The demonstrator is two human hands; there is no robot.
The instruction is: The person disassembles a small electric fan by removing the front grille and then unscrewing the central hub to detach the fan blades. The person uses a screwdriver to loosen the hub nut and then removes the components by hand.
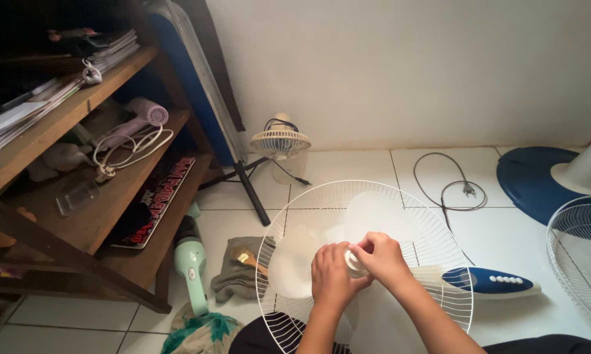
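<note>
Both hands sit right at the middle of a fan lying on the tiled floor [348,164], roughly at 6 o'clock in the view. The left hand [331,275] is curled against the white hub cap [354,262] at the centre of the translucent blades [374,216], and the right hand [382,259] pinches that same cap from the 3 o'clock side, fingers clenched around it. The blades lie inside the white wire guard [433,229], which rings them all the way round. The fan's blue and white control body [489,282] sticks out at 3 o'clock, just beside the guard. At 9 o'clock there's a mint green hair dryer [190,262] and a grey cloth [233,278]. A small desk fan [280,141] stands by the wall at 12 o'clock, and a loose black cord [449,190] lies near 1 o'clock.
</note>
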